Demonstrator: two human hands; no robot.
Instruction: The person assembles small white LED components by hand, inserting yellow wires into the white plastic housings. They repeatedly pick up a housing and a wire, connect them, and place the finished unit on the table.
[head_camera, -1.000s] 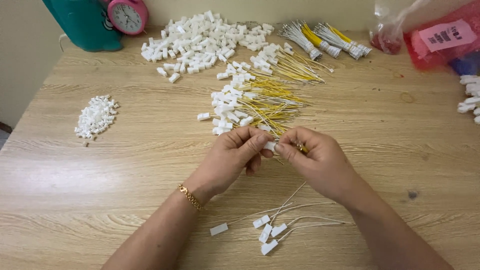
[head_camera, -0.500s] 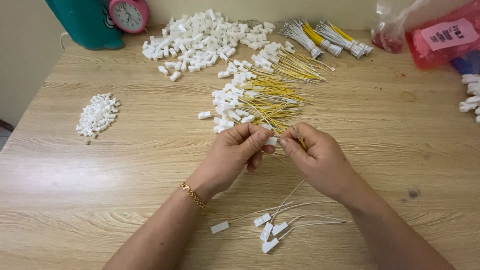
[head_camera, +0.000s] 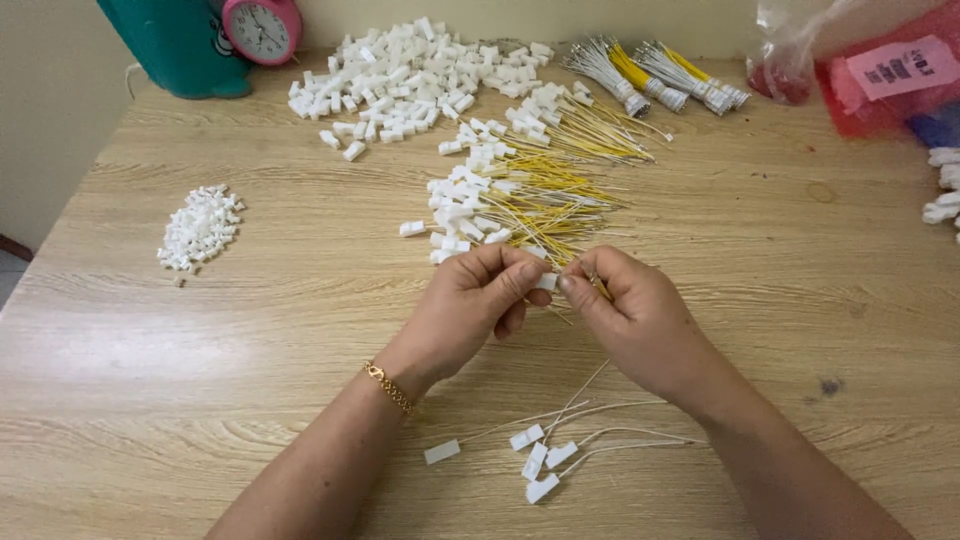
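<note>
Fingers (head_camera: 520, 272) of the left hand (head_camera: 470, 310) pinched narrow on a small white connector (head_camera: 545, 281), held above the worktop (head_camera: 250, 340) at mid-frame. Connector sits between the two hands, touching the right thumb tip. Right hand (head_camera: 635, 320) closed narrow on a thin wire (head_camera: 600, 288); only a short yellowish length shows at the fingers. Cannot tell whether wire end is inside the connector. Gold bracelet (head_camera: 388, 386) on left wrist.

Just beyond the hands: pile of yellow wires with white connectors (head_camera: 510, 205). Further back: large heap of loose white housings (head_camera: 420, 70), and bundled wires, yellow and pale (head_camera: 650, 80), at the far edge. Near side, below the hands: five white-wired connectors (head_camera: 535, 460) lying loose, wires trailing right. Left, well apart: small heap of white parts (head_camera: 200, 228). Far left corner: teal container (head_camera: 180, 45) and pink clock (head_camera: 262, 28). Far right: red plastic bag (head_camera: 880, 85).
</note>
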